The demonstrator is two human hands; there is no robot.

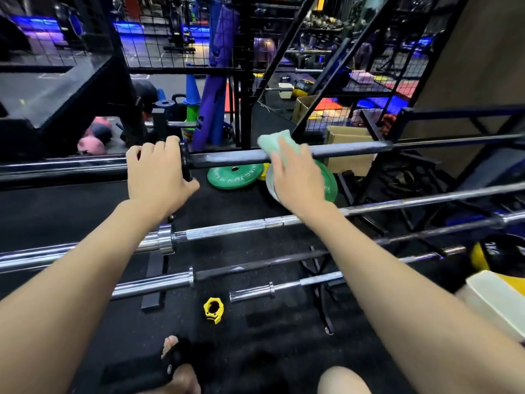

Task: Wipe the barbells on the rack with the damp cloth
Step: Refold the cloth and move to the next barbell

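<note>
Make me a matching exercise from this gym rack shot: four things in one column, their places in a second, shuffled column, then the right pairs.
Things:
1. green cloth
2. left hand
3. yellow barbell collar
4. green weight plate

Places:
A. lying flat on the floor beyond the black barbell
B. on the floor in front of the lowest bar
C. pressed on the black barbell under the right hand
D. gripping the black barbell's collar end

Pairs: 1-C, 2-D, 3-B, 4-A

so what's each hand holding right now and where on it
The left hand grips the black barbell at its collar. The right hand presses the green cloth onto that bar's shaft, fingers laid over the cloth.
</note>
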